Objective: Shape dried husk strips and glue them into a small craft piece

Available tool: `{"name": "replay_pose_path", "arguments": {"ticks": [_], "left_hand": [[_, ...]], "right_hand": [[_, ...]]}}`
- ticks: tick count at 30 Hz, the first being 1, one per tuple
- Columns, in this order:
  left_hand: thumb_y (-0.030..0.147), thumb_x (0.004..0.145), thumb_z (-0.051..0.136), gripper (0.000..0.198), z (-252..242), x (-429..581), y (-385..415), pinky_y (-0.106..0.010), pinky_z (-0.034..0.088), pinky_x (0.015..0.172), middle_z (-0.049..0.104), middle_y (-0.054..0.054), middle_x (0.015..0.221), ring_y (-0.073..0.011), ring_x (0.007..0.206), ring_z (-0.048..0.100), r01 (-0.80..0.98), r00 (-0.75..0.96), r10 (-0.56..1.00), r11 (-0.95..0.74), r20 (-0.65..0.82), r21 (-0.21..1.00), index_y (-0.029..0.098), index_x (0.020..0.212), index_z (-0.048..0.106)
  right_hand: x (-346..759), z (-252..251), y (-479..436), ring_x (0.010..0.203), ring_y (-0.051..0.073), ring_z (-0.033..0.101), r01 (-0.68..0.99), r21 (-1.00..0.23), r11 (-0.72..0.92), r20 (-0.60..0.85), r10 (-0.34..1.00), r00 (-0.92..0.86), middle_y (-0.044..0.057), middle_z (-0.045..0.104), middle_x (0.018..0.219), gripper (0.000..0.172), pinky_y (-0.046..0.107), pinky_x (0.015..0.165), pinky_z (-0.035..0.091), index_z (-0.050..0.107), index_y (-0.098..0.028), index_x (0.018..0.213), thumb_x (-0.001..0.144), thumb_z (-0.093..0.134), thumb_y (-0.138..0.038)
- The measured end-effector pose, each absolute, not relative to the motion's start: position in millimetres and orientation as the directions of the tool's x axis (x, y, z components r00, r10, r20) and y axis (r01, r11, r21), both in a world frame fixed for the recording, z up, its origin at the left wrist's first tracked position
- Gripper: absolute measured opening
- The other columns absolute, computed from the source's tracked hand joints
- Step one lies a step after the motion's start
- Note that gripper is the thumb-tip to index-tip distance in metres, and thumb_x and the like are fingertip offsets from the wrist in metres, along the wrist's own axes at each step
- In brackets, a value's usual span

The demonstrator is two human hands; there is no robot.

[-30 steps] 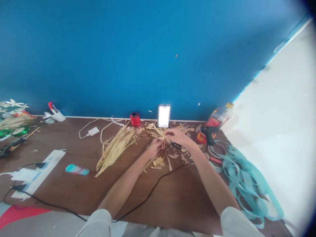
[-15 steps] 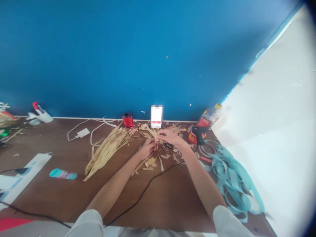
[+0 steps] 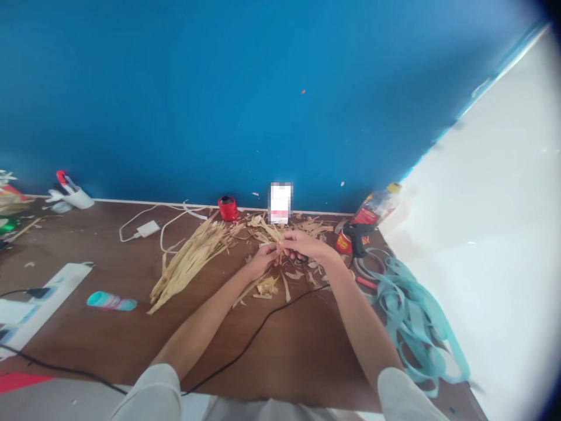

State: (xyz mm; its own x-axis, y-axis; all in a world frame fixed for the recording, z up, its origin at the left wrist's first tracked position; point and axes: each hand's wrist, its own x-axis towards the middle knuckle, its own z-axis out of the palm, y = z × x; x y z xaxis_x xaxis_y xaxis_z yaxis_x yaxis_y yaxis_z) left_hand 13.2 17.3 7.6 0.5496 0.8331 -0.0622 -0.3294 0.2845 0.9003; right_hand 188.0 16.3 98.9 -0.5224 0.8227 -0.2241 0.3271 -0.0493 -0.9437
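Both my hands meet over a scatter of dried straw-coloured leaf strips [image 3: 267,231] on the brown table [image 3: 307,351]. My left hand [image 3: 262,261] is closed, pinching a small piece of dried leaf. My right hand [image 3: 302,244] curls over the same piece from the right, its fingers pressed on it. A long bundle of dried leaf strips [image 3: 188,263] lies to the left of my hands. Small cut scraps [image 3: 268,287] lie just in front of my left wrist.
A black cable [image 3: 245,345] runs under my forearms. A glue gun [image 3: 357,237], a red tin and a bottle [image 3: 377,206] stand at the right, by coils of teal ribbon [image 3: 416,321]. A red spool [image 3: 228,208], white charger [image 3: 146,229], teal tube [image 3: 111,302] and power strip [image 3: 39,298] lie left.
My hands stay together on the leaf piece, with the fingers shifting slightly. The view has swung a little, first right, then slightly downward.
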Motion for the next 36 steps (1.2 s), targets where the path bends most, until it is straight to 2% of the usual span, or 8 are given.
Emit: {"name": "replay_pose_path", "arguments": {"ticks": [5, 10, 15, 26, 32, 36], "left_hand": [[0.041, 0.07, 0.074, 0.034, 3.5, 14.3, 18.0, -0.021, 0.033, 0.053, 0.054, 0.0, 0.066, -0.0061, 0.054, 0.044, -0.327, 0.552, 0.832, 0.275, -0.053, 0.904, 0.011, 0.079, 0.061], [0.041, 0.067, 0.076, 0.035, 1.9, 14.1, 18.7, -0.021, 0.032, 0.053, 0.054, 0.0, 0.065, -0.006, 0.054, 0.044, -0.332, 0.519, 0.85, 0.296, -0.089, 0.896, 0.011, 0.079, 0.061], [0.04, 0.066, 0.077, 0.036, 5.9, 14.0, 18.2, -0.021, 0.032, 0.052, 0.053, 0.001, 0.063, -0.0057, 0.053, 0.044, -0.338, 0.522, 0.848, 0.3, -0.088, 0.892, 0.01, 0.078, 0.062], [0.037, 0.063, 0.08, 0.036, 8.5, 13.3, 16.3, -0.02, 0.032, 0.051, 0.057, 0.0, 0.065, -0.0058, 0.053, 0.047, -0.377, 0.501, 0.858, 0.335, -0.115, 0.863, 0.01, 0.08, 0.063], [0.037, 0.065, 0.079, 0.035, 6.2, 13.9, 17.5, -0.02, 0.031, 0.05, 0.056, 0.0, 0.065, -0.0055, 0.053, 0.046, -0.371, 0.508, 0.854, 0.336, -0.114, 0.865, 0.01, 0.082, 0.064], [0.038, 0.067, 0.077, 0.035, 3.6, 14.0, 19.6, -0.02, 0.031, 0.051, 0.056, 0.0, 0.065, -0.005, 0.053, 0.045, -0.357, 0.52, 0.847, 0.332, -0.109, 0.873, 0.009, 0.082, 0.064]], "right_hand": [[188.2, 101.6, 13.2, 0.064, 0.014, 0.059, 0.386, -0.922, 0.016, -0.185, 0.859, -0.477, 0.002, 0.064, 0.072, 0.025, 0.021, 0.047, 0.036, 0.06, -0.018, 0.077, 0.083, 0.054, -0.041], [187.9, 99.7, 15.0, 0.065, 0.015, 0.06, 0.331, -0.943, -0.023, -0.184, 0.868, -0.462, 0.002, 0.068, 0.075, 0.017, 0.023, 0.05, 0.038, 0.063, -0.018, 0.082, 0.078, 0.061, -0.035], [188.0, 97.4, 17.6, 0.065, 0.014, 0.06, 0.262, -0.965, -0.028, -0.162, 0.848, -0.505, 0.002, 0.068, 0.075, 0.021, 0.025, 0.057, 0.042, 0.065, -0.018, 0.083, 0.073, 0.068, -0.036], [193.4, 97.1, 20.2, 0.063, 0.012, 0.06, 0.13, -0.983, -0.128, -0.178, 0.831, -0.528, 0.002, 0.067, 0.07, 0.026, 0.023, 0.056, 0.042, 0.068, -0.015, 0.085, 0.067, 0.075, -0.032], [194.6, 97.6, 19.0, 0.064, 0.013, 0.061, 0.177, -0.973, -0.145, -0.215, 0.845, -0.49, 0.005, 0.069, 0.076, 0.022, 0.023, 0.055, 0.043, 0.067, -0.015, 0.087, 0.075, 0.069, -0.033], [192.5, 101.4, 17.3, 0.068, 0.013, 0.061, 0.208, -0.972, -0.114, -0.204, 0.848, -0.489, 0.003, 0.068, 0.075, 0.02, 0.021, 0.055, 0.043, 0.065, -0.017, 0.085, 0.078, 0.066, -0.035]]}}
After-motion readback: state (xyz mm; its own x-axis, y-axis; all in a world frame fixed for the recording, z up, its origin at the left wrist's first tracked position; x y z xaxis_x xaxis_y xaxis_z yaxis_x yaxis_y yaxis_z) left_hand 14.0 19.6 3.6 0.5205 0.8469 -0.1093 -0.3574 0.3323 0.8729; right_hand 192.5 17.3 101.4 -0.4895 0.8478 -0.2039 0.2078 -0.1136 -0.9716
